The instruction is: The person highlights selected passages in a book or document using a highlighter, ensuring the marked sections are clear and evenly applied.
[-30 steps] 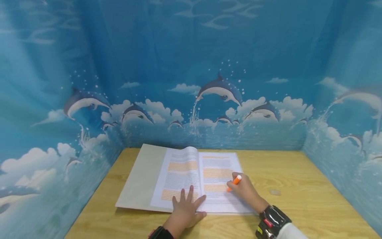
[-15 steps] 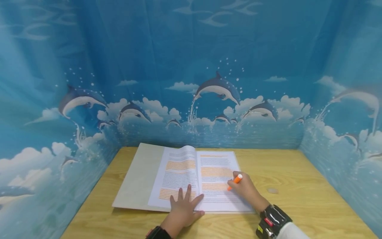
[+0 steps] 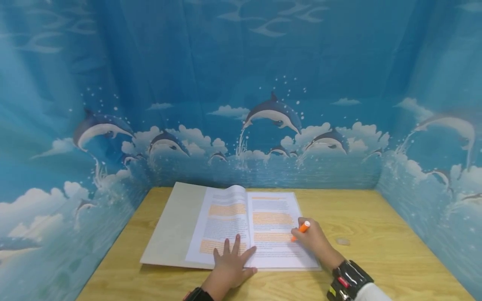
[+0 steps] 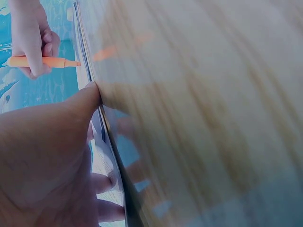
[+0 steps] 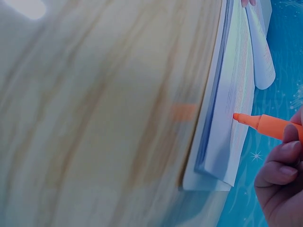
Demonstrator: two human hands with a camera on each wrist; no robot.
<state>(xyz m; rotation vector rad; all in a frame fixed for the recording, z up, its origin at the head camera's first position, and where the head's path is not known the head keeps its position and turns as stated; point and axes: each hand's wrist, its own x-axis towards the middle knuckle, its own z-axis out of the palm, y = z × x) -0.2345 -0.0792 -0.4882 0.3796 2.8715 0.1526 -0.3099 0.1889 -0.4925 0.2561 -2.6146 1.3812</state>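
Open book [image 3: 241, 225] flat on wooden table [image 3: 376, 259], spine running away from the body. Right hand [image 3: 314, 242] pinching orange highlighter [image 3: 300, 230], tip down-left on right page at the end of the third orange band, barrel slanting up-right. Left hand [image 3: 231, 261] flat, fingers spread, pressing lower left page by the gutter. Versus a second ago: highlighter further right along the line; left hand unmoved.
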